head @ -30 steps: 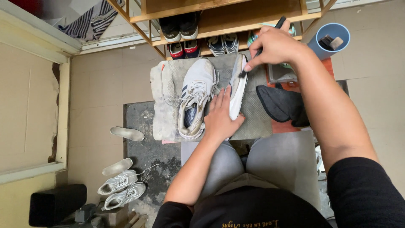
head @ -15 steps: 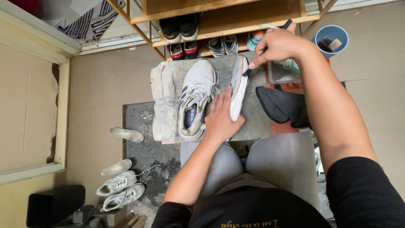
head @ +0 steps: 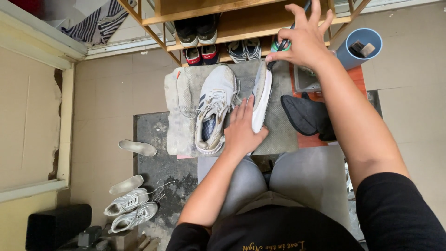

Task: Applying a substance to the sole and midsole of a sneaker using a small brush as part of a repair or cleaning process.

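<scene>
Head view: left hand [head: 241, 132] pressed flat, fingers together, steadying white shoe [head: 261, 95] tipped on edge on grey mat [head: 183, 111], just right of upright sneaker [head: 213, 109]. Right hand [head: 304, 39] farther off, fingers fanned, pinching what looks like a dark brush [head: 283, 44] at the shoe's far end.

The scene is lit evenly by soft, diffuse daylight, and no single source can be made out. Only faint, soft-edged shadows are cast beneath the white shoe [head: 213, 114] and under the wooden shelf [head: 241, 21]. No glare or blown highlights are seen. The middle is rendered sharply, down to the laces. Wide-angle distortion is noticed at the edges, where the right forearm is stretched large. Slight motion blur is shown on the raised right hand [head: 304, 39].
</scene>
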